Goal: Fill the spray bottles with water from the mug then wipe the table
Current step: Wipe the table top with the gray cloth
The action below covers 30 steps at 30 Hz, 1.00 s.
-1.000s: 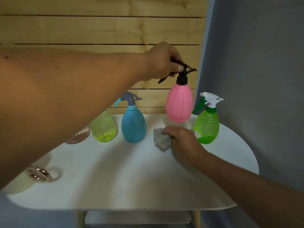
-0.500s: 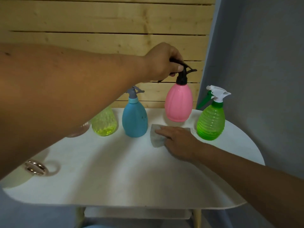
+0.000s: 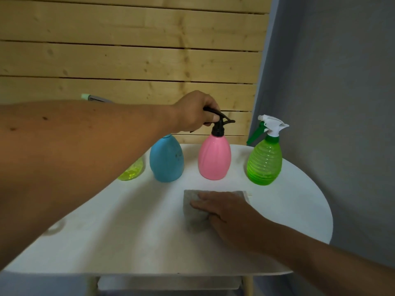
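Several spray bottles stand in a row at the back of the white table (image 3: pixel 128 242). My left hand (image 3: pixel 195 113) grips the black trigger head of the pink bottle (image 3: pixel 214 160), whose base rests on the table. My right hand (image 3: pixel 232 216) lies flat on a grey cloth (image 3: pixel 193 210) in front of the pink bottle, pressing it to the tabletop. A blue bottle (image 3: pixel 166 160) stands left of the pink one, its head hidden by my left arm. A yellow-green bottle (image 3: pixel 131 173) peeks out under that arm. A green bottle (image 3: pixel 264 161) with a white trigger stands at the right. The mug is hidden.
A wooden plank wall (image 3: pixel 128 60) rises behind the table, and a grey wall (image 3: pixel 331 103) stands to the right. The table's rounded right edge lies close to the green bottle. A lower shelf (image 3: pixel 168 283) shows under the front edge.
The pink bottle has come down from the air onto the table. My right hand has slid the cloth toward me, away from the bottles. The view has shifted, and my left arm now hides the mug.
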Available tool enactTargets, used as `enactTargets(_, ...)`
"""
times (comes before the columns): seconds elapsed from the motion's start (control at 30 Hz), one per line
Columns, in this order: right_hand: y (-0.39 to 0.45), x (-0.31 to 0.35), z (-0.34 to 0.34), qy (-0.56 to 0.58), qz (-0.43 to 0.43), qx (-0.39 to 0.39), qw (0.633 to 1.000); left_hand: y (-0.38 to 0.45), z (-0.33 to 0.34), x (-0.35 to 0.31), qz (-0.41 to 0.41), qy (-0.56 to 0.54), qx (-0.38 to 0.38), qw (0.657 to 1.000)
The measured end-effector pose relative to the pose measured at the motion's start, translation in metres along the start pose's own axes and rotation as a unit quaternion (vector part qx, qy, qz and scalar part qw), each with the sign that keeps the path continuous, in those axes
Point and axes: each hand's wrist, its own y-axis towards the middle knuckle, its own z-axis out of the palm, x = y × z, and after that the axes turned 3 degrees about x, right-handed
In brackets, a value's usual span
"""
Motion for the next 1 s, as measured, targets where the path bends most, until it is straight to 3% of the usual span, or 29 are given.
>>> enactTargets(0.33,-0.002,0.004,-0.003,-0.01,-0.03,-0.027,0.999,0.003,-0.003,0.001,0.007,-0.013,0.017,1.0)
enactTargets(0.53,0.0,0.004,-0.002,-0.001,-0.023,-0.021,1.0,0.001,-0.01,-0.003,0.002,0.038,0.041,0.998)
enactTargets(0.7,-0.001,0.0,0.0,-0.01,-0.032,-0.03,0.999,0.007,0.0,-0.035,0.07,0.077,-0.03,0.994)
enactTargets(0.8,-0.001,-0.009,0.003,0.012,-0.039,-0.041,0.998,0.016,0.02,-0.069,0.101,0.086,0.027,0.991)
enactTargets(1.0,0.001,-0.013,-0.007,0.01,-0.056,-0.062,0.996,0.046,0.061,-0.095,0.061,0.218,0.143,0.964)
